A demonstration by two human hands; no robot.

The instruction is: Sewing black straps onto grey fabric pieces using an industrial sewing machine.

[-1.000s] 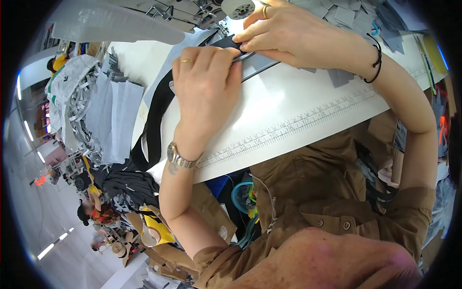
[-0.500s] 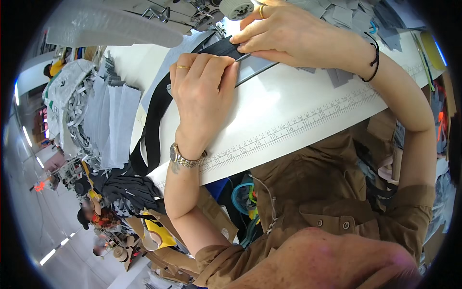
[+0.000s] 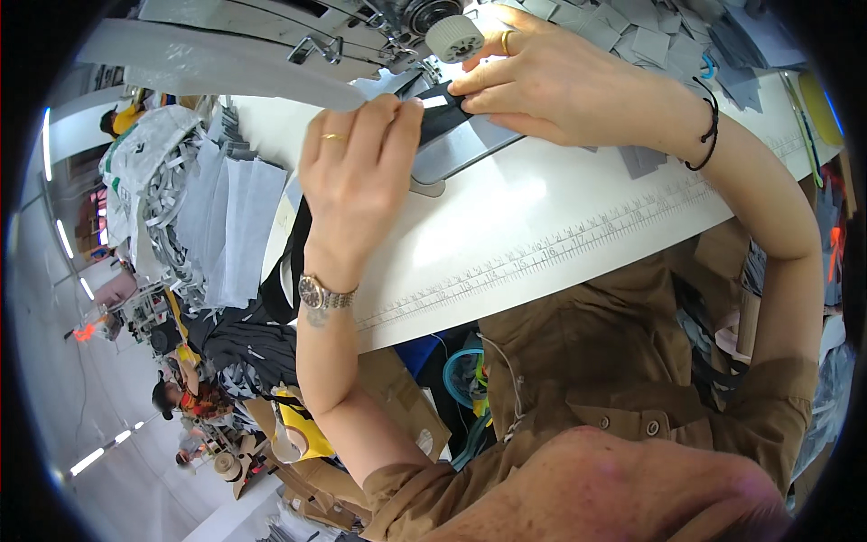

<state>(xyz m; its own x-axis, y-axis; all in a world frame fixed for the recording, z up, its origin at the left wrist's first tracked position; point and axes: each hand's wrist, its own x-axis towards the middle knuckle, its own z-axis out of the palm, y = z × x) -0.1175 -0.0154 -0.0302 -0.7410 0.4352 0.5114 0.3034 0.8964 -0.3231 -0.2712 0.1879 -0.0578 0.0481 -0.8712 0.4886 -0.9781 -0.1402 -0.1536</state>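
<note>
L hand (image 3: 361, 172) has slid left, away from R hand (image 3: 564, 86), vs. half a sec ago, so the black strap (image 3: 440, 123) shows more btwn them, incl. a small white patch (image 3: 435, 101) on it. Strap lies toward the far side of the white counter (image 3: 515, 226), by a grey plate (image 3: 474, 146), near the pale dial (image 3: 454, 39) of what's prob. a sewing machine (image 3: 262, 38); a black length also shows left of L wrist, at the counter's left edge. L fingers are bent & close together, tips at the strap; pinching or only pressing, can't tell. R hand is part-open, nearest fingertips on the strap's right part, another finger up by the dial; firm hold or not, can't tell either. Step in hand, I'd judge, is lining up & steadying the strap at the mach. Next move prob. calls for keeping it flat & straight w/ light, even tension, L hand guiding the slack, R fingertips clear of any moving parts. Grey cut pieces (image 3: 650, 45) lie far right.
</note>
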